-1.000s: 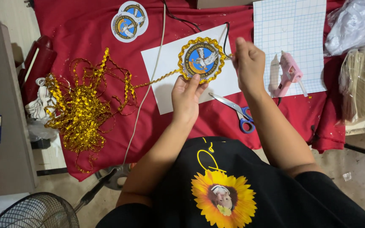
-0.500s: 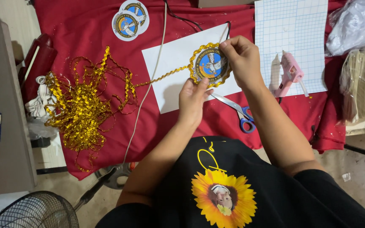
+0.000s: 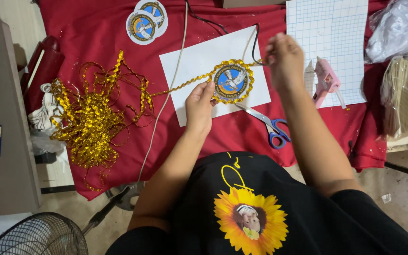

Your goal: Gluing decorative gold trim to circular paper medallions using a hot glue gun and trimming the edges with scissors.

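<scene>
My left hand (image 3: 199, 106) pinches the lower left edge of a round blue badge (image 3: 232, 81) that has gold trim around its rim. My right hand (image 3: 284, 59) is up at the badge's upper right, its fingers closed on the end of the gold trim (image 3: 185, 85). That trim runs left from the badge to a tangled gold heap (image 3: 90, 118). The badge hovers over a white sheet of paper (image 3: 199, 56) on the red cloth (image 3: 95, 33).
Blue-handled scissors (image 3: 270, 127) lie just below the paper. A pink glue gun (image 3: 327, 80) rests on a gridded mat (image 3: 329, 28). Two more round badges (image 3: 146, 21) sit at the top. A white cord (image 3: 166, 104) and a black cord cross the cloth. Plastic bags (image 3: 407, 61) are at right, a fan (image 3: 29, 236) at lower left.
The badge has come down and turned under my left hand. My right hand moved from the badge's top right edge up and away, drawing the trim end with it.
</scene>
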